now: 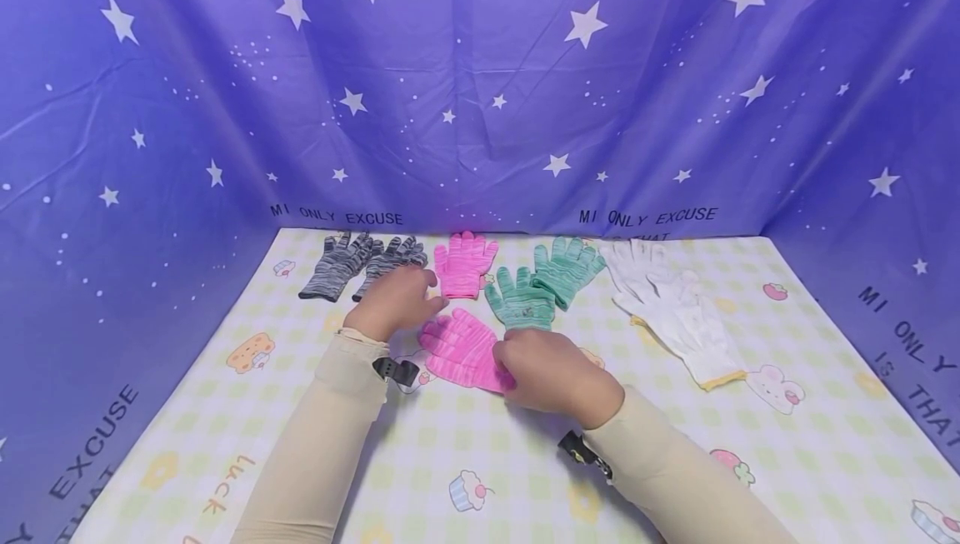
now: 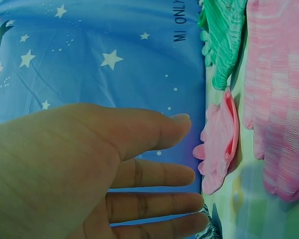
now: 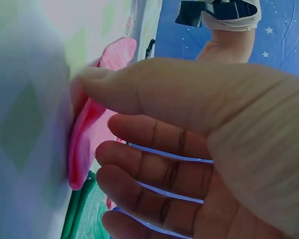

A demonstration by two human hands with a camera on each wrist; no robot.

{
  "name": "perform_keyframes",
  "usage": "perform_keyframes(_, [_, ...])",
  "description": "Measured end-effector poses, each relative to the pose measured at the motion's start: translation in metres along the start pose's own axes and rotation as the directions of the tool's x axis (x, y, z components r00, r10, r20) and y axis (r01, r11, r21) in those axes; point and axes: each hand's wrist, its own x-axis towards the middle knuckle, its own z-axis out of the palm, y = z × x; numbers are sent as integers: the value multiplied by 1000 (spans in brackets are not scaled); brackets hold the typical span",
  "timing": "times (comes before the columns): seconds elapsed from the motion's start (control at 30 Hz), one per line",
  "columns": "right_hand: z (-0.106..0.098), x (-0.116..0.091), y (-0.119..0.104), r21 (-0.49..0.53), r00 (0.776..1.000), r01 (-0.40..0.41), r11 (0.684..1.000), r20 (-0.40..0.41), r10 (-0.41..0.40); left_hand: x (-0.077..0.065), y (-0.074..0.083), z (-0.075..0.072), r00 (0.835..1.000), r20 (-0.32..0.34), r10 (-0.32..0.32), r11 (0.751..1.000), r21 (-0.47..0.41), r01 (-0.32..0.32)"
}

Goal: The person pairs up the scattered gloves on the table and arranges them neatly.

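1. Clock directions as seen in the head view, 12 o'clock at the back curtain (image 1: 480, 111).
2. Near pink glove (image 1: 461, 348): flat on the patterned tablecloth (image 1: 420, 461), at 9 o'clock from the right hand (image 1: 555, 373), about 4 o'clock from the left hand (image 1: 393, 298).
3. Right hand: fingers loosely extended, thumb apart from the index finger, at the glove's near-right edge. Firm thumb contact: cannot tell.
4. Left hand: fingers straight, thumb spread away, grasping nothing; just above the cloth.
5. Around the left hand: far pink glove (image 1: 465, 265) at 2 o'clock; two black-and-white gloves (image 1: 330, 269) at 10 to 12 o'clock, the nearer partly covered by the hand.
6. Around the right hand: two green gloves (image 1: 566, 269), one overlapping the other, at 11 to 12 o'clock; white gloves (image 1: 667, 311) with yellow cuff edging at 2 o'clock.
7. Writing, back curtain: "MI ONLY EXCUSE" twice, at 11 and 1 o'clock; under the second, a line cut off, "THAT" legible.
8. Writing, left side curtain: "EXCUSE", "THAT". Right side curtain: "MI ONLY", "IS THA…".
9. Writing, tablecloth: "luck", at about 7 o'clock.
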Motion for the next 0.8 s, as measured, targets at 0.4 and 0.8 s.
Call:
perform_keyframes(0.4, [2,1,0,-19,1000,17,1000,-8,-17,-1,-1,0,1000,12,0,1000,0,0])
perform_keyframes(0.8, [1,2,-1,-33,999,33,999,-36,-35,-2,0,-1,1000,13,-3,1000,-2,4])
